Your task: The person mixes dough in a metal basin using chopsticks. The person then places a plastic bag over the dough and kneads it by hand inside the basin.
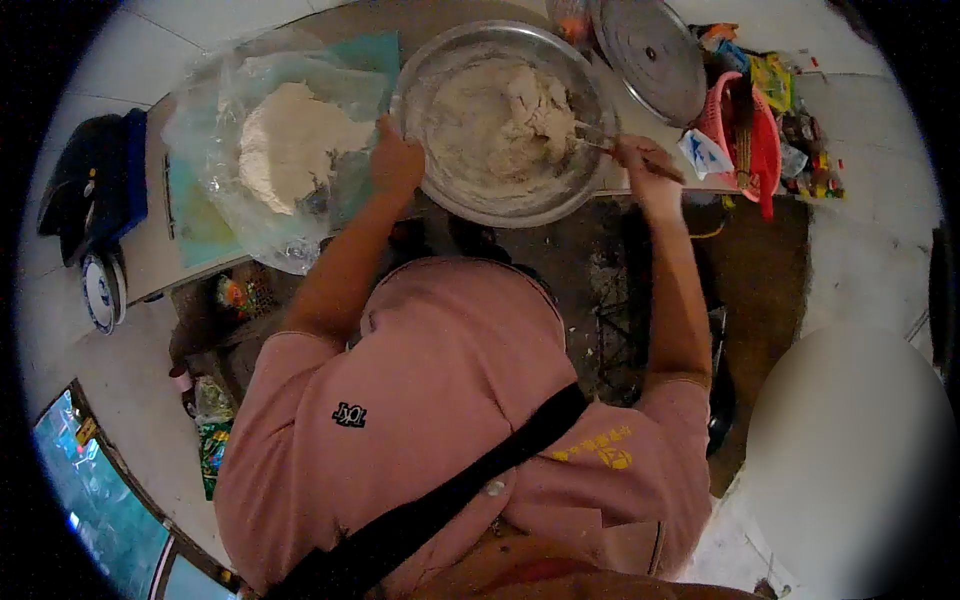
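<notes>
A wide metal bowl [430, 185] holds pale, lumpy dough [537, 105] and loose flour. My left hand [397, 160] is closed on the bowl's left rim. In my right hand [645, 168], at the right rim, is a wooden-handled utensil [662, 172]; its metal shaft crosses the rim, and its working end is hidden in the dough. Left of the bowl, a clear plastic bag [222, 125] with a heap of white flour [285, 140] lies spread over a teal sheet [205, 215].
A round metal lid [652, 55] leans behind the bowl's right side. Farther right stand a pink basket [765, 150] and several colourful packets [770, 80]. A dark cap [85, 180] hangs past the table's left end, above blue-and-white plates [100, 290].
</notes>
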Demonstrator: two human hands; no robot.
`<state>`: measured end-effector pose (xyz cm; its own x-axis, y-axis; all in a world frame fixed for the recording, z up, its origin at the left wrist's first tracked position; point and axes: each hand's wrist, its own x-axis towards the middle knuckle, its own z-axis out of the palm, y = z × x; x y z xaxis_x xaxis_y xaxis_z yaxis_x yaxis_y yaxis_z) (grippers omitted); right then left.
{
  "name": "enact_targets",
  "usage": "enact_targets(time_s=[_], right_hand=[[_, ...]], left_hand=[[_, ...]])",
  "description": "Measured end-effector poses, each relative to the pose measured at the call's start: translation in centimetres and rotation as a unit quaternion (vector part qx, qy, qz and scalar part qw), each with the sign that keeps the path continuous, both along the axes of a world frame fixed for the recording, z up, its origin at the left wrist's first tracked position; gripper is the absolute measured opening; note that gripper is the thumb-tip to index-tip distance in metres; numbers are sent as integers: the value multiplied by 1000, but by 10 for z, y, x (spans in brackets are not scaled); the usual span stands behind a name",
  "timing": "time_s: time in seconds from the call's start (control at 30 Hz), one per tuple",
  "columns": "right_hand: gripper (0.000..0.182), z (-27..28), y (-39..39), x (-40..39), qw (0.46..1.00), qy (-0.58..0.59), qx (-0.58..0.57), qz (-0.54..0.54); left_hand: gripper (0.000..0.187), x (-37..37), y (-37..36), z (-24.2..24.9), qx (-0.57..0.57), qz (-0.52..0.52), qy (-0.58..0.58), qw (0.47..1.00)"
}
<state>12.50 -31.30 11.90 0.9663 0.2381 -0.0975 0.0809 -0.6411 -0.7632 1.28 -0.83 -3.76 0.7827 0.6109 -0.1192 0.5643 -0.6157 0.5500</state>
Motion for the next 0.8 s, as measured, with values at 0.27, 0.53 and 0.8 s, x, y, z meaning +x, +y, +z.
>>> enact_targets(time_s=[0.27,0.53,0.8], right_hand=[[22,-40,-7,26,990,-88,80,81],[25,-24,-6,-15,968,26,-200,150],[28,-74,61,-90,961,73,72,258]], left_hand=[[59,1,-6,33,-21,7,3,1000],[58,2,-7,10,-2,52,-107,993],[60,2,-6,17,-58,39,4,998]])
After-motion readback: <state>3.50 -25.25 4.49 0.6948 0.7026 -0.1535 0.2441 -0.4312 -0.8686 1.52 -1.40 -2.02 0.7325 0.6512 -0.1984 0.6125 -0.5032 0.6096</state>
